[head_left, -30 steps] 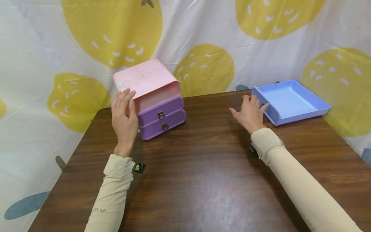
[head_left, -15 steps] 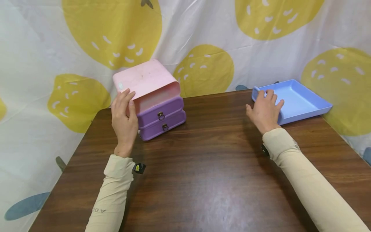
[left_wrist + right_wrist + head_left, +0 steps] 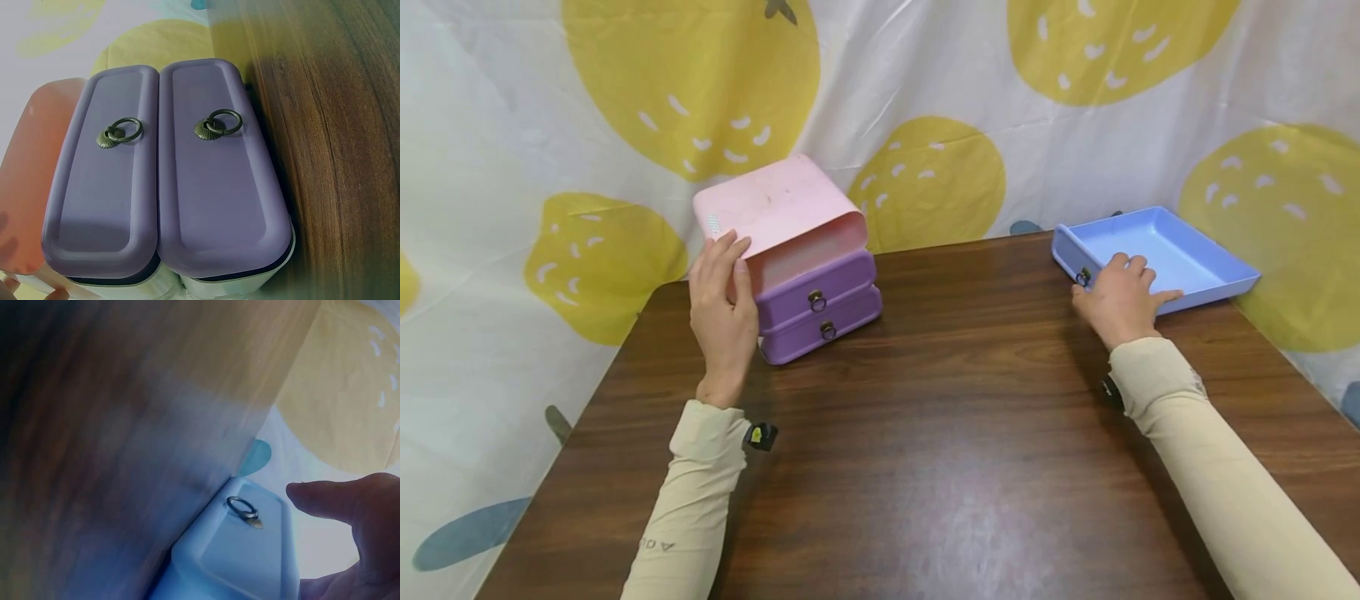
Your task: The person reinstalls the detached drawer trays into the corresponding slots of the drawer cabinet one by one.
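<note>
My left hand (image 3: 722, 312) rests at the left front corner of a pink cabinet shell (image 3: 775, 200), its fingers on the top edge. Inside this small cabinet, below an unfilled top slot, sit two purple drawers (image 3: 818, 292) with brass ring pulls (image 3: 220, 125). To the right, a pulled-out blue drawer (image 3: 1180, 250) lies on the table with its inside facing up. My right hand (image 3: 1123, 300) is spread over its front right end, fingertips at the rim. In the right wrist view the thumb (image 3: 328, 499) stands apart from the drawer front (image 3: 244, 544) and its ring pull (image 3: 244, 511).
Both things stand near the back of a dark wood table (image 3: 925, 433). Behind it hangs a white curtain (image 3: 917, 67) with a yellow fruit print, close to the cabinet and the blue drawer.
My right hand has moved right, from the blue drawer's ring pull to over its front right end. The left hand, cabinet and blue drawer have stayed nearly in place.
</note>
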`<state>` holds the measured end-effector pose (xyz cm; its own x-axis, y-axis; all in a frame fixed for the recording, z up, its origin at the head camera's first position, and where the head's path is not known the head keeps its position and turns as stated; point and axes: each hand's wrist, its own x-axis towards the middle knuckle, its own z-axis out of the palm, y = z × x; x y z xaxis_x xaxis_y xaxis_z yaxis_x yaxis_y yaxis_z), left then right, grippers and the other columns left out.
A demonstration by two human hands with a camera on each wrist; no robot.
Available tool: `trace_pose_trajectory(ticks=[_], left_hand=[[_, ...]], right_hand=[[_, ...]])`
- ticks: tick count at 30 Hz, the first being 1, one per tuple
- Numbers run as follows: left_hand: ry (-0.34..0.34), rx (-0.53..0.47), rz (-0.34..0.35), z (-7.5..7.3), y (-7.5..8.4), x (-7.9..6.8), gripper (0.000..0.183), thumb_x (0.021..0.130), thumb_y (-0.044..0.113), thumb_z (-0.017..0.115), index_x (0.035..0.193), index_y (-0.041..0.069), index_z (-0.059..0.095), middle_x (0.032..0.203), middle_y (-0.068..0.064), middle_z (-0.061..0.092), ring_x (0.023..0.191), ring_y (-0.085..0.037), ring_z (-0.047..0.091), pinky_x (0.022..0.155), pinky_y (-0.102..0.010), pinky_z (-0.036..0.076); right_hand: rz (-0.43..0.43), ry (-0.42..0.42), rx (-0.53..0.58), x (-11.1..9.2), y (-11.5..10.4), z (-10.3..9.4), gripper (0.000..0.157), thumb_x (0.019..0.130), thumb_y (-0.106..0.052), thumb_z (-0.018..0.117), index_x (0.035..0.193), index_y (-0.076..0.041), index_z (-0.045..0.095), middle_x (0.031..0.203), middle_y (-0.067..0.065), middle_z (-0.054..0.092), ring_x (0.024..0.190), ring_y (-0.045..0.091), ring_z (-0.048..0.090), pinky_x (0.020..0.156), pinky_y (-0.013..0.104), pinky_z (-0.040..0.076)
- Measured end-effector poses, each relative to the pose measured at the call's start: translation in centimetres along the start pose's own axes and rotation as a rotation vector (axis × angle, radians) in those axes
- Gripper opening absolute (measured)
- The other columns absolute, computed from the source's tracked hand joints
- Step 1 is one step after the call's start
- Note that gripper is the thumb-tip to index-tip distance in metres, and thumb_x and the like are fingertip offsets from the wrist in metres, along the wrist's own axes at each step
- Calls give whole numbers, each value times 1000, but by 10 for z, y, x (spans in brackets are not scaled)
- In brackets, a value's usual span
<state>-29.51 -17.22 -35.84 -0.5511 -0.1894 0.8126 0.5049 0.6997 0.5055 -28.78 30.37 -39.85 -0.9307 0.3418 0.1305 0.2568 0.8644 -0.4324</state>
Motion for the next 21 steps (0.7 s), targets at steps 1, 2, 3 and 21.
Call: trace_pose_trajectory(ticks=[1, 2, 3, 21], left_hand=[[0, 3, 3, 0, 0, 0, 29, 104, 28, 50, 124, 23, 69, 140, 7, 62, 145, -20, 42, 122, -34, 33], [1, 3, 4, 0, 0, 0, 29, 104, 28, 50, 124, 23, 69, 140, 7, 62, 145, -20, 42, 122, -34, 33], [0, 4, 6, 0, 0, 0, 29, 104, 28, 50, 124, 23, 69, 140, 7, 62, 145, -20, 42, 122, -33, 32], [3, 2, -2, 0, 0, 1, 29, 103, 28, 50, 124, 24, 69, 139, 8, 62, 145, -18, 42, 122, -33, 32]], right_hand=[[11, -14, -1, 0, 1, -1, 78, 94, -35, 58, 139, 21, 28, 140, 47, 27, 131, 66, 23, 97, 92, 4], [21, -30, -3, 1, 3, -2, 78, 94, -35, 57, 139, 21, 28, 139, 48, 27, 130, 67, 23, 96, 93, 4], [30, -43, -1, 1, 4, -3, 77, 93, -35, 57, 138, 22, 29, 138, 48, 27, 130, 67, 23, 95, 93, 5], [40, -128, -22, 3, 14, -6, 51, 95, -29, 54, 119, 15, 46, 113, 39, 53, 105, 55, 54, 82, 74, 44]])
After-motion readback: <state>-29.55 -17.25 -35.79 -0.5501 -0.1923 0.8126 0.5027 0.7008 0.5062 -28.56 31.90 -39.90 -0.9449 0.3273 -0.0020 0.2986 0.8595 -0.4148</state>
